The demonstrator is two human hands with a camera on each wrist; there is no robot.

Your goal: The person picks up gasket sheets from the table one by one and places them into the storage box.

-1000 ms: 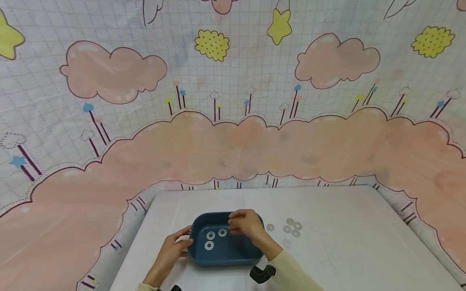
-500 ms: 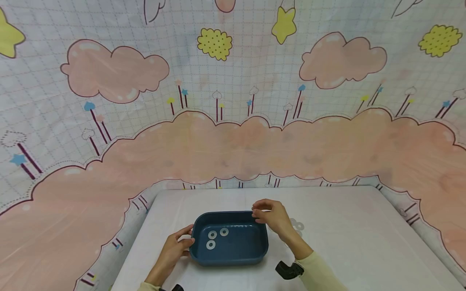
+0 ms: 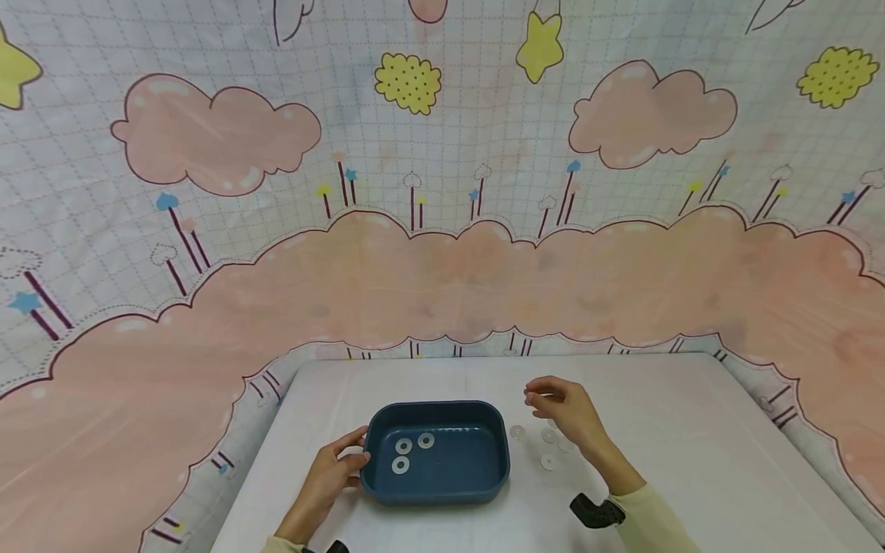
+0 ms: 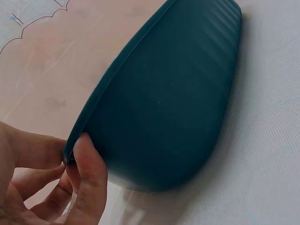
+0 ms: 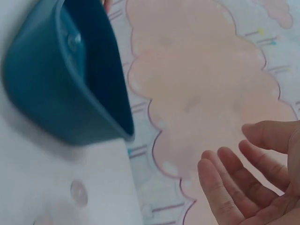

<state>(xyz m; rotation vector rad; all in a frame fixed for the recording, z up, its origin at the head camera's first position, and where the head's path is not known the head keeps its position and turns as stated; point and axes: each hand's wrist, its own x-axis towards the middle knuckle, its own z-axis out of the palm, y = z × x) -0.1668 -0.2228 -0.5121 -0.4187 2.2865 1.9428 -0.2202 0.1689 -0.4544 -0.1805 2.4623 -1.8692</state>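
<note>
A dark blue rectangular plastic tub sits on the white table. My left hand pinches its left rim; in the left wrist view the thumb presses the outer wall. Three pale flat rings, washer-like, lie toward the left inside the tub. My right hand hovers to the right of the tub, over several more flat rings on the tabletop. Its fingers are loosely bent with nothing between them, apart from the thumb. Part of that ring group is hidden beneath the hand.
White cloth covers the table, which extends further to the right. Behind it hangs a printed curtain with clouds and stars. A black wrist device is on the right wrist.
My right hand has moved rightward from above the tub to over the loose rings on the table. The left hand keeps its hold on the rim, and three rings stay inside.
</note>
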